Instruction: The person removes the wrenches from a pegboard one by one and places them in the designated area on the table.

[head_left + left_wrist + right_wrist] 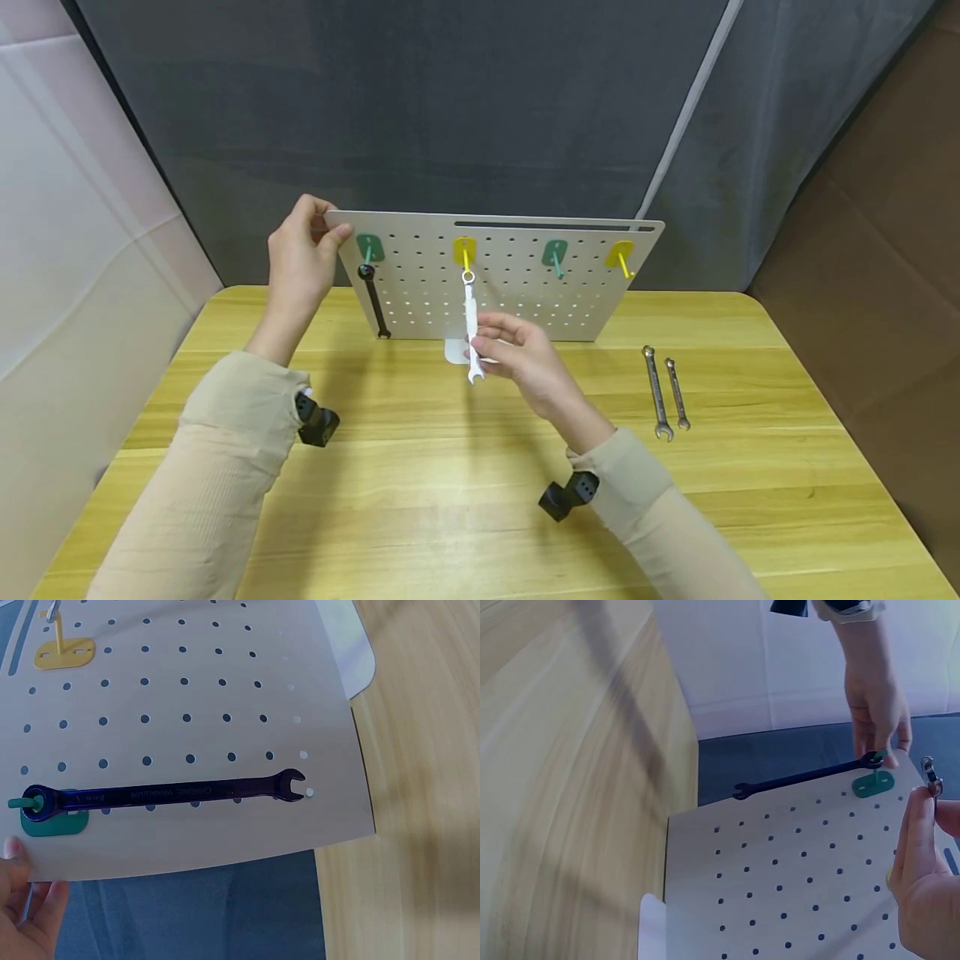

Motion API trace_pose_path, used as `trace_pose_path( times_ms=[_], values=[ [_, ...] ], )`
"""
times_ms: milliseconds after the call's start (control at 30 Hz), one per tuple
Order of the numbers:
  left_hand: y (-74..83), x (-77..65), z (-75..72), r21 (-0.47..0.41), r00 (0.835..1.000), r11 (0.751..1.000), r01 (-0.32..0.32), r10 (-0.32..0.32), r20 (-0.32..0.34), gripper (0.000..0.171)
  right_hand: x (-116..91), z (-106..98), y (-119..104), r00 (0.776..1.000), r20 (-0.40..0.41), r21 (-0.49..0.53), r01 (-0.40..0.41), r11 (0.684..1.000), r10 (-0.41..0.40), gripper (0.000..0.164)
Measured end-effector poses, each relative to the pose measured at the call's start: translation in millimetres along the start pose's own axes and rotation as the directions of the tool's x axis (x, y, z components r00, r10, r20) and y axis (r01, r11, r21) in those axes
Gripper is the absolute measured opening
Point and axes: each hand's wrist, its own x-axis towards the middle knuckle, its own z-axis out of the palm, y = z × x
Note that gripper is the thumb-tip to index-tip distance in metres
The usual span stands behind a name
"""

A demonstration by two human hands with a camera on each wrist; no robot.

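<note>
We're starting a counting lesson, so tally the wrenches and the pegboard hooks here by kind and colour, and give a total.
Dark combination wrench: 1
Silver combination wrenches: 3 (one in the right hand, two on the table)
Green hooks: 2
Yellow hooks: 2
Total: 8

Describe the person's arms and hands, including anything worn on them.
The left sleeve and right sleeve are long and beige, with fine ribbing visible on the left. Near each sleeve's end sits a small, boxy black device. The left hand and right hand are gloveless.
</note>
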Motion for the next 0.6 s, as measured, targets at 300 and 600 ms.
trace_pose_path(
  times_ms=[300, 600],
  values=[
    [-0.4, 0.0, 0.1, 0.002, 1.000, 1.000, 0.000, 0.000, 0.003, 0.026, -2.0, -0.2, -5.1, 1.000, 0.007, 0.015, -0.013, 1.000, 0.013, 0.038],
    [-0.4, -0.1, 0.4, 0.001, 1.000, 1.000, 0.001, -0.001, 0.002, 0.027, -2.9, 0.7, -6.8, 1.000, 0.013, 0.020, -0.003, 1.000, 0.003, 0.038]
  ],
)
